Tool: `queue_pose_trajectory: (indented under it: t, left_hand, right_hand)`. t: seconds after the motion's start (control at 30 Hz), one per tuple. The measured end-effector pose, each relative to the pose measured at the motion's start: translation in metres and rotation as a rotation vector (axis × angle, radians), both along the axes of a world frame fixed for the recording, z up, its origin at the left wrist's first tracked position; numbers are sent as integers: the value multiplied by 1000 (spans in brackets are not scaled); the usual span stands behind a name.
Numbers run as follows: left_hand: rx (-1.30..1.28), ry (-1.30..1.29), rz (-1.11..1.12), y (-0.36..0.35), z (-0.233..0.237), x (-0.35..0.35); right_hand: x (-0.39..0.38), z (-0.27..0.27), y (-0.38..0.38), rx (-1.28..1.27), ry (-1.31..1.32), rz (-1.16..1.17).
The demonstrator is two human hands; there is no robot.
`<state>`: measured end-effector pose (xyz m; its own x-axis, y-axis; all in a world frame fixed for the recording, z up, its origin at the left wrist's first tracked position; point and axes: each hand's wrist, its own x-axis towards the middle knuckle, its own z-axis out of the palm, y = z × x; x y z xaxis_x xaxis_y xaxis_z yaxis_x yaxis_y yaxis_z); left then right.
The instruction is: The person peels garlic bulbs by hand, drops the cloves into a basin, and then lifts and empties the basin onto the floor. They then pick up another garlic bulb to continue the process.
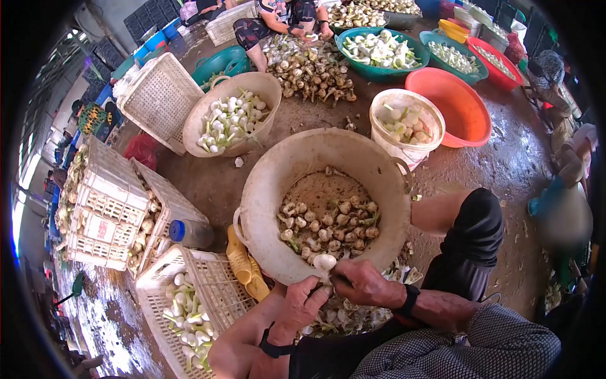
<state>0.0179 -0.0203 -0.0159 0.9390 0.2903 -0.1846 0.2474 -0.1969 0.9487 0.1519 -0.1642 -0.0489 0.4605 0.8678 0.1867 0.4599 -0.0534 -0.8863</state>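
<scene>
A white, peeled-looking garlic bulb (325,261) stands up between my two hands, over the near rim of a large pale tub (265,196). My left hand (305,303) is closed, its thumb and fingers pinched at the stem end below the bulb. From the other side, my right hand (366,283) is closed with its fingertips against the bulb; its palm is hidden. Unpeeled brownish garlic bulbs (334,230) lie in the bottom of the tub. Beneath my hands is a heap of garlic skins and trimmings (347,316).
A crate (214,284) with white garlic sits at my left, beside yellow slippers (246,268) and a blue-capped jar (189,232). Beyond the tub are a white bucket (407,126), an orange basin (457,107) and a beige basket (196,126). Another person (284,19) works behind a garlic pile (312,76).
</scene>
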Motion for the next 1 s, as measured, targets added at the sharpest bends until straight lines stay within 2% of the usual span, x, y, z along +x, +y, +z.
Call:
queue_pose_trajectory:
  t: [0.03, 0.1, 0.17, 0.3, 0.37, 0.4, 0.43, 0.5, 0.53, 0.57, 0.63, 0.67, 0.77, 0.83, 1.0]
  left_hand:
    - [24, 15, -19, -1, 1, 0]
    - [-30, 58, -28, 0, 0, -3]
    - [-80, 96, -35, 2, 1, -5]
    - [-237, 80, -41, 5, 17, -8]
    - [-264, 76, -18, 5, 17, -7]
    - [-259, 55, -18, 5, 13, -8]
    - [-253, 37, -18, 6, 9, -10]
    - [-229, 30, -24, 7, 5, -12]
    - [-206, 22, -38, 7, 3, -13]
    - [-206, 19, -38, 7, 0, -13]
    - [-226, 43, -74, 6, -2, -11]
    - [-225, 42, -76, 5, -2, -9]
    - [-80, -1, -118, -2, 8, -5]
    - [-220, 140, -60, -4, 12, -3]
    - [-388, 87, -59, 0, -9, -7]
  right_hand:
    - [1, -2, 1, -65, -24, -76]
    - [19, -34, 6, -17, -82, -145]
    - [37, -54, 6, -65, 44, -378]
    - [46, -58, 2, -53, 106, -335]
    - [37, -41, -2, -152, -49, 364]
    - [32, -44, -3, -184, -66, 496]
    - [31, -45, -5, -182, -66, 498]
    - [28, -41, -7, -114, 110, 222]
    - [28, -20, -6, -248, 460, 119]
    - [28, -6, -4, -248, 458, 120]
    - [30, 10, 0, -116, 861, 35]
    - [31, 3, -4, -37, 976, 117]
    - [19, 12, -2, -41, 832, 167]
    - [18, 12, -3, -64, 805, 155]
    - [20, 13, -4, -51, 753, 154]
